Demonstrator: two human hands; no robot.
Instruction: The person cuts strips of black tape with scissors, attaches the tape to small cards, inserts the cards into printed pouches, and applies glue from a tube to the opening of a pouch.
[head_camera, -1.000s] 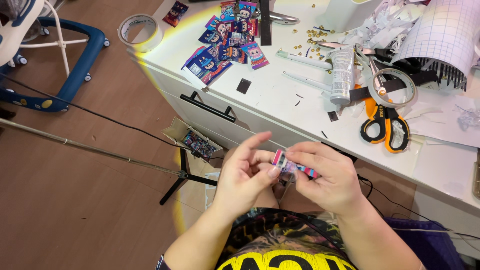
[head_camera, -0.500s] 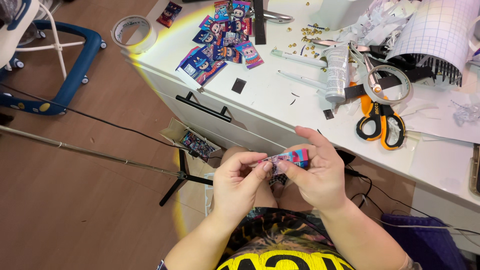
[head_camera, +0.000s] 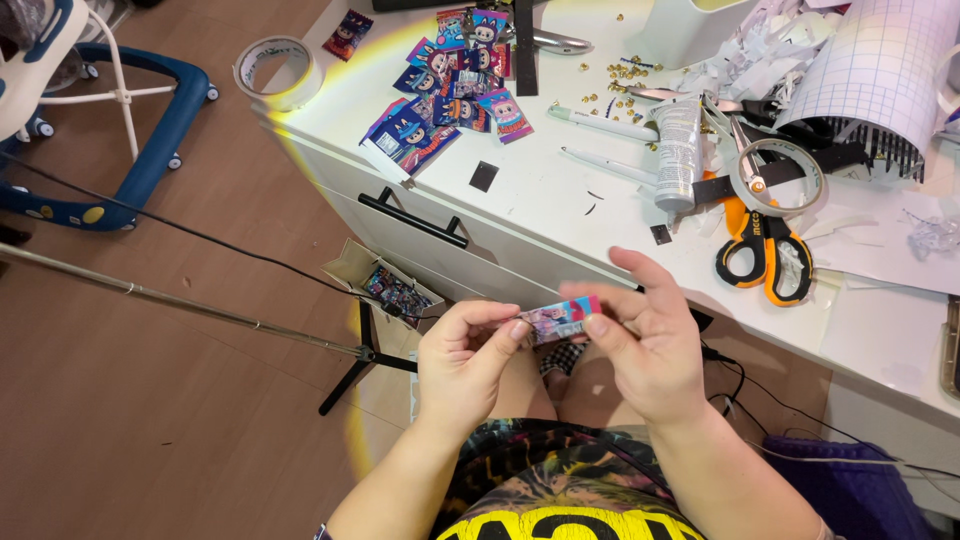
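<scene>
Pinching a small colourful printed packet (head_camera: 560, 319) between them, the person's two hands meet in front of the lap, just below the near edge of the white desk (head_camera: 560, 215). The left hand (head_camera: 462, 362) clamps the packet's left end between thumb and curled forefinger, while the right hand (head_camera: 645, 345) closes thumb and forefinger on its right end, the other fingers fanned loosely upward. The packet lies nearly level, tipped slightly up toward the right hand, clear of the desk and of the patterned shirt below it. Just beyond the grip runs a drawer front with a black bar handle (head_camera: 413, 217). To the left of the hands and lower, an open cardboard box (head_camera: 385, 285) of similar packets sits on the wooden floor, beside the black foot of a stand (head_camera: 365, 355). Farther off on the desk, up and to the left of the grip, a loose spread of matching colourful packets (head_camera: 440, 105) lies near a roll of tape (head_camera: 275, 70) at the corner. Up and to the right rest orange-handled scissors (head_camera: 765, 255), a second tape ring (head_camera: 777, 177), a grey tube (head_camera: 678, 150), white pens (head_camera: 600, 122) and a curled gridded sheet (head_camera: 880, 70).
</scene>
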